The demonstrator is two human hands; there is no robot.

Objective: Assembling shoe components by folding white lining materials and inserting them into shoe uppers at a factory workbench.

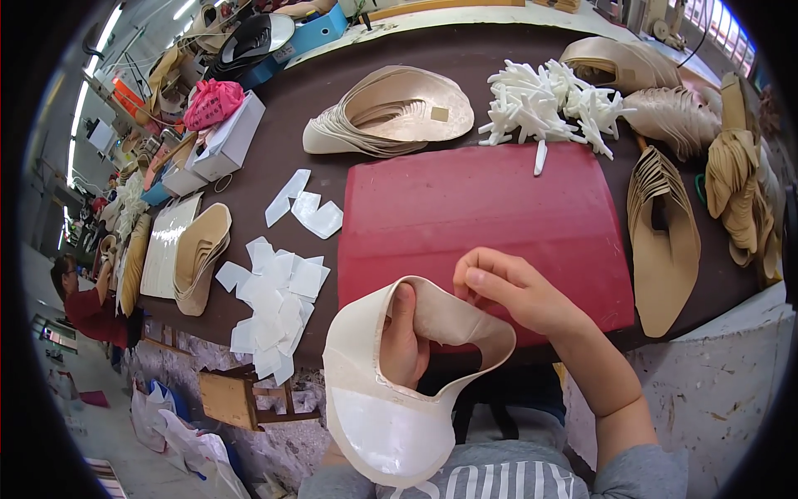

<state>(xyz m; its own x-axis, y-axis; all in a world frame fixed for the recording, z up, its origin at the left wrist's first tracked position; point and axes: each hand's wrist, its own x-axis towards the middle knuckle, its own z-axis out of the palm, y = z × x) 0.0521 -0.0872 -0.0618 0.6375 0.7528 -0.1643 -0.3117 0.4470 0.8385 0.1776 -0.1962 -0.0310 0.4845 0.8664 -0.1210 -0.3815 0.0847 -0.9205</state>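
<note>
A cream shoe upper (391, 437) with a glossy white toe patch hangs near the table's front edge. My left hand (402, 345) reaches up inside its opening, thumb against the inner wall, and grips it. At the upper's far right rim, my right hand (511, 287) has its fingers curled and thumb pressed to the fingertips; what it pinches, if anything, is hidden. Beneath lies a red cutting mat (482, 200). To the left spreads a pile of translucent white patches (274, 299), with a few loose patches (316, 214) beyond.
Stacked shoe uppers (453, 108) stand at the back, near a heap of white strips (532, 96). More tan uppers (669, 274) line the right side. At left are another upper stack (199, 249) and a white box (233, 137). Another person (87, 312) works farther left.
</note>
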